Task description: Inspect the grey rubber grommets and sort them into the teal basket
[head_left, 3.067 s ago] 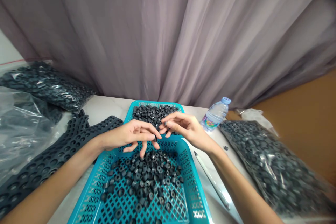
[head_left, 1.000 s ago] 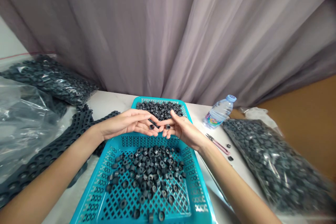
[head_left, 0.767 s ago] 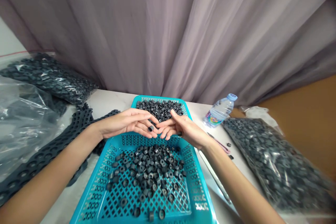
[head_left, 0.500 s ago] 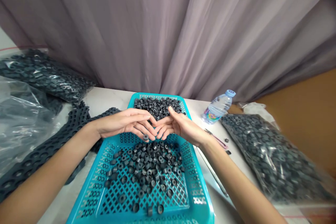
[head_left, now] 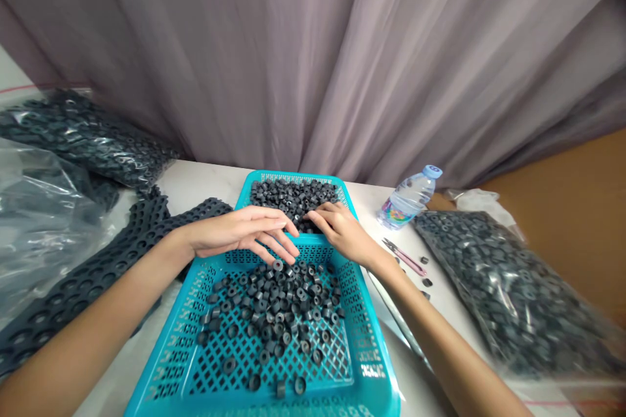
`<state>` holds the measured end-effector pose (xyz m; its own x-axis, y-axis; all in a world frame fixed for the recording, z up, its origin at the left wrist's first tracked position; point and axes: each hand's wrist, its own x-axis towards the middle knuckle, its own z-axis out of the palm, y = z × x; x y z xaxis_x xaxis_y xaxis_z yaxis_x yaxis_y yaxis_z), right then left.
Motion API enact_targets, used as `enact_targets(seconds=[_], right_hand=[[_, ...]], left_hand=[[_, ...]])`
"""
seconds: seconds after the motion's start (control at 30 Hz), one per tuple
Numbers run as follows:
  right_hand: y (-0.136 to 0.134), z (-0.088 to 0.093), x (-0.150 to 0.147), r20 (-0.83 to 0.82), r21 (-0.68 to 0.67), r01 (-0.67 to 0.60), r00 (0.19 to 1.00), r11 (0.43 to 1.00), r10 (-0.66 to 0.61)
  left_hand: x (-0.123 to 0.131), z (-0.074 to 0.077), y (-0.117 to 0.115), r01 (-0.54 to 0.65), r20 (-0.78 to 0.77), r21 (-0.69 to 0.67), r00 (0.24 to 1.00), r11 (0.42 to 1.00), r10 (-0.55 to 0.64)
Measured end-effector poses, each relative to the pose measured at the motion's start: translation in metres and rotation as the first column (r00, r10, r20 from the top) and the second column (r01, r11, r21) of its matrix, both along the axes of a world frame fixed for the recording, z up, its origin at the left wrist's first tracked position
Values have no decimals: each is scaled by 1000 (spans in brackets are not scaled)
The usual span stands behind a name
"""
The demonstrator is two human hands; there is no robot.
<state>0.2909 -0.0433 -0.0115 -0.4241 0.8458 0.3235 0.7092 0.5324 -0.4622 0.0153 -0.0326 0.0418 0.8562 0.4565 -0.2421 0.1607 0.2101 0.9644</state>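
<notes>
Grey-mauve curtain folds are seen behind a white desk [head_left: 195, 192]. Two turquoise baskets are set end to end at the desk's middle: the near basket [head_left: 195, 365] holds loose dark rubber rings [head_left: 274, 313] spread over its mesh floor, and the far basket [head_left: 254, 186] is filled with a denser heap of the same rings.

The left hand [head_left: 235, 234] is held palm down over the near basket's far rim, fingers spread and slack, nothing gripped. The right hand [head_left: 342, 231] is laid on the heap in the far basket, fingers curled into the rings; whether any ring is pinched cannot be told.

Half a second ago both hands were joined fingertip to fingertip above the rim with a ring between them; they are now parted, the right one shifted onto the far heap.

Perforated black rubber sheets [head_left: 98, 273] lie toward the left edge. Bagged rings [head_left: 508, 287], a water bottle [head_left: 408, 199] and pink-handled snips [head_left: 403, 257] are noted toward the right edge.
</notes>
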Motion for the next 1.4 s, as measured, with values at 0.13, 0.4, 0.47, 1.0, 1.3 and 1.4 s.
enact_targets(seconds=[0.13,0.4,0.47,1.0,1.3,1.4], right_hand=[[0,-1,-2,38,26,16,999,1000,-16],[1,5,1,-74,63,34,997,997,-29],[1,6,3,-134,54,51,990,997,-43],[-3,6,-8,-255,-88,24,966,996,-46],[2,-7,-5,-217,-112,51,973,992,-75],[2,-7,-6,-222,-106,58,972,993,-80]], left_hand=[[3,0,-3,68,-33,8,997,998,-67],[8,-4,-12,202,-59,1,978,979,-201],[9,-3,-10,183,-42,81,983,980,-180],[-9,-59,33,-63,-209,870,851,489,481],[-6,-54,34,-165,-112,860,861,482,496],[-4,-54,36,-241,-59,842,848,483,526]])
